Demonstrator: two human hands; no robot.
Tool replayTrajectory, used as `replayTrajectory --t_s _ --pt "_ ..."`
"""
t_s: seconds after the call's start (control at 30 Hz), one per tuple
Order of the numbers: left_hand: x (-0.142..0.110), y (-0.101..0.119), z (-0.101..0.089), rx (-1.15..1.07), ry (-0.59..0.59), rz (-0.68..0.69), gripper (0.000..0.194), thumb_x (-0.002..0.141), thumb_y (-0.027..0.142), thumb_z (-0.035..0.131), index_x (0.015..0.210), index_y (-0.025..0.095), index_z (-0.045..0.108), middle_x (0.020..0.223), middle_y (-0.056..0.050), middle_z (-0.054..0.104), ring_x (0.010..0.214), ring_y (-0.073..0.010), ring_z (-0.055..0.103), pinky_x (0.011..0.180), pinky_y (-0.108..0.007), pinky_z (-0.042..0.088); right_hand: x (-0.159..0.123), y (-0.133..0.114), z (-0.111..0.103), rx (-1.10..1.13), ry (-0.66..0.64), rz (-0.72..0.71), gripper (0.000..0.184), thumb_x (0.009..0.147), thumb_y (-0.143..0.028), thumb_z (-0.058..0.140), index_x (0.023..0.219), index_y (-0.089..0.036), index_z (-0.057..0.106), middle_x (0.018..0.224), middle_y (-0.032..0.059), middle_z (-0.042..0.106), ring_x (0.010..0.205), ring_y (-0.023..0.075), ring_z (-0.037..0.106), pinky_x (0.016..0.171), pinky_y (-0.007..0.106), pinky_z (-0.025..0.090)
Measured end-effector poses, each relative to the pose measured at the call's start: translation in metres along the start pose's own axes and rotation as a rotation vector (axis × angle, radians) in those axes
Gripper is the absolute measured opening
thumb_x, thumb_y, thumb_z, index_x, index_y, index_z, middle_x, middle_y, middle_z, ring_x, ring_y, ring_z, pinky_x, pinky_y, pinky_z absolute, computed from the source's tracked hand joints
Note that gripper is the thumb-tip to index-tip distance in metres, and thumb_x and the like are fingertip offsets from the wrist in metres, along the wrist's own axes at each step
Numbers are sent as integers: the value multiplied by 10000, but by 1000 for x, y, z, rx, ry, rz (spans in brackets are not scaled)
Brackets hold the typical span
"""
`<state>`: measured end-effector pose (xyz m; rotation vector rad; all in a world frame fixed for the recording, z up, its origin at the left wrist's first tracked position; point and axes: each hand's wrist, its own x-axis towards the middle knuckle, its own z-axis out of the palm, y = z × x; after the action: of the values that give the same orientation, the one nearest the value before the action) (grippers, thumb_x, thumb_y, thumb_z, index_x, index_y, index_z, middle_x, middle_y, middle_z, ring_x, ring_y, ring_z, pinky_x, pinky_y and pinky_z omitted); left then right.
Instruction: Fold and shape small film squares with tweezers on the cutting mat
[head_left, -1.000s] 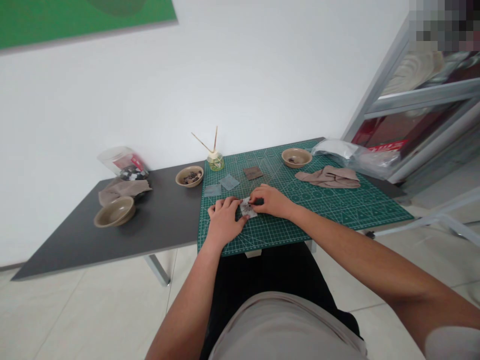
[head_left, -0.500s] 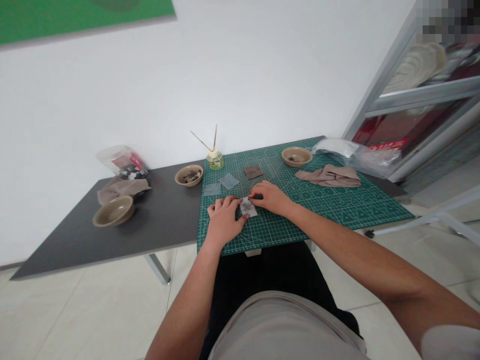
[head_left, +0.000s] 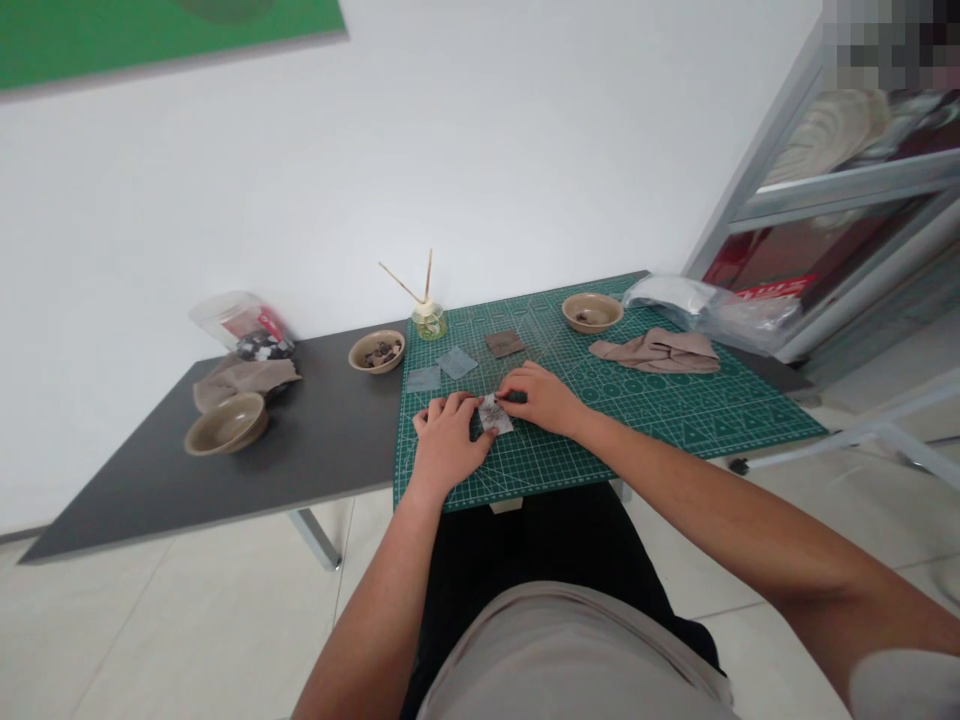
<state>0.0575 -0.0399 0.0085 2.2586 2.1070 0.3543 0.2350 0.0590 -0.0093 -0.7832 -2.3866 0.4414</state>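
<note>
A small whitish square point(head_left: 496, 416) with a dark line pattern lies on the green cutting mat point(head_left: 645, 410). My left hand point(head_left: 444, 440) rests at its left side with the fingers spread, the thumb and index fingertip touching the square's edge. At the upper right corner of the square, my right hand point(head_left: 551, 400) has thumb and fingertips pinched together. A tiny dark bit shows at those tips, too small to name. A brown square point(head_left: 505, 344) and two pale translucent squares point(head_left: 457, 362) lie just beyond my hands.
A bowl of dark pieces point(head_left: 376, 352) and a reed diffuser point(head_left: 429, 318) stand at the back. Another bowl point(head_left: 592, 313) and a crumpled brown cloth point(head_left: 660, 351) are on the right, beside plastic wrapping point(head_left: 705, 305). Leftward are a third bowl point(head_left: 226, 425), more cloth point(head_left: 240, 380) and a plastic container point(head_left: 236, 318).
The fingers of my right hand have shifted slightly, and a gap with green mat now shows between them. My left hand and the square stay in place.
</note>
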Motion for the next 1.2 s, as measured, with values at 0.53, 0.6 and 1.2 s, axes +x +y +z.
replayTrajectory --t_s 0.53,0.6,1.2 --pt "0 2 -1 -7 2 -6 403 922 458 465 1287 326 574 1419 -27 545 1219 -299 462 999 -512 327 -18 -14 -12 85 -112 -21 97 746 -142 725 761 -213 662 867 5 693 856 181 576 838 337 443" --pt "0 2 -1 -8 0 -4 409 917 461 473 1290 326 572 1421 -24 545 1219 -299 459 1000 -511 326 -18 -13 -11 73 -115 -22 91 750 -145 722 760 -212 661 867 7 689 852 182 570 835 338 440" --pt "2 1 1 -14 -1 -9 414 910 482 483 1285 331 577 1426 -10 543 1225 -301 450 979 -499 332 -13 -14 -8 34 -142 -42 35 792 -175 709 796 -201 686 900 29 705 855 190 561 824 343 430"
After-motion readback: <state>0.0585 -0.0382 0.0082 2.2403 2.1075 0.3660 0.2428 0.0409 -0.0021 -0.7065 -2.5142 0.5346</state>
